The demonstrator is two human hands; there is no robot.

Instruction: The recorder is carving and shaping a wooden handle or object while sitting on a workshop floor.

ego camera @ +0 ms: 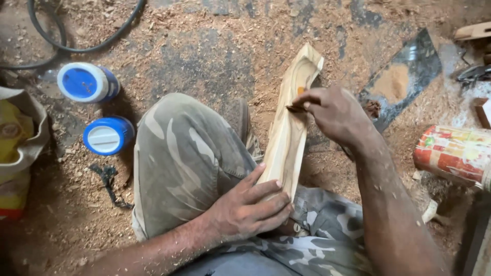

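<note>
A long pale carved piece of wood (290,128) with a hollowed face leans across my lap, its far end pointing up and right. My left hand (250,207) grips its near end against my knee. My right hand (335,113) pinches a small brown scrap, likely sandpaper (295,108), pressed against the upper part of the wood. An orange mark shows just above my fingers. My camouflage trousers (189,153) lie beneath the wood.
Two blue-and-white lidded containers (87,82) (107,135) stand at left on the sawdust-covered floor. A black cable (82,48) loops at top left. A sack (18,143) sits at far left. A red patterned tin (452,153) lies at right, beside a dark flat blade (404,76).
</note>
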